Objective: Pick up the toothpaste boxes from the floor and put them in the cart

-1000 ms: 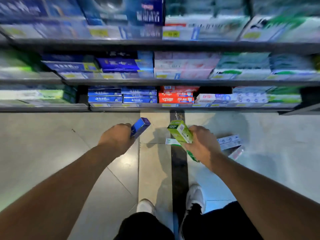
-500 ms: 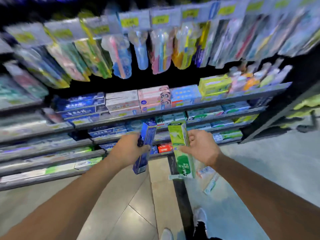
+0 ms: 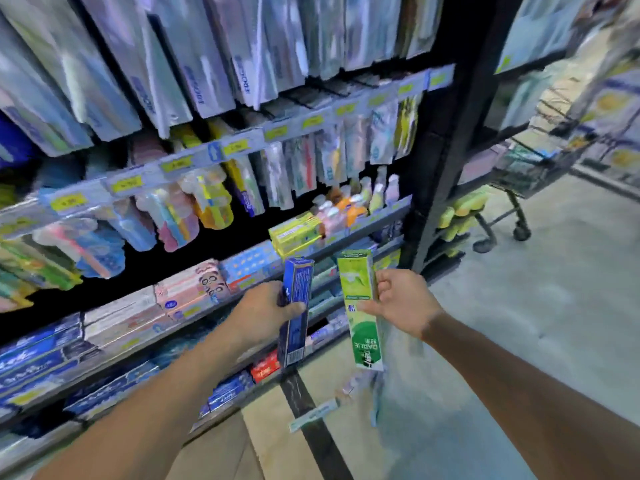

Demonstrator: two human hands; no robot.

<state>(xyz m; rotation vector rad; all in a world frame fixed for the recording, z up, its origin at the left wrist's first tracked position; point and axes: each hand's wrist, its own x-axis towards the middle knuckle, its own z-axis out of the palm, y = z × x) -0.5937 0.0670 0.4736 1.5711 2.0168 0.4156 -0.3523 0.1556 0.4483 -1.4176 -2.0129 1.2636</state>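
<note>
Head view shows the left hand (image 3: 266,310) gripping a blue toothpaste box (image 3: 295,311) and the right hand (image 3: 398,303) a green toothpaste box (image 3: 362,313), fingers curled round each at centre frame, neither yet in the cart (image 3: 530,168) at right, more boxes (image 3: 332,403) on the floor (image 3: 519,323).

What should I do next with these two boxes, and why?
Probably turn right and carry both to the cart. Your left hand grips the blue box, your right hand the green box; the cart stands past the shelf end.
</note>
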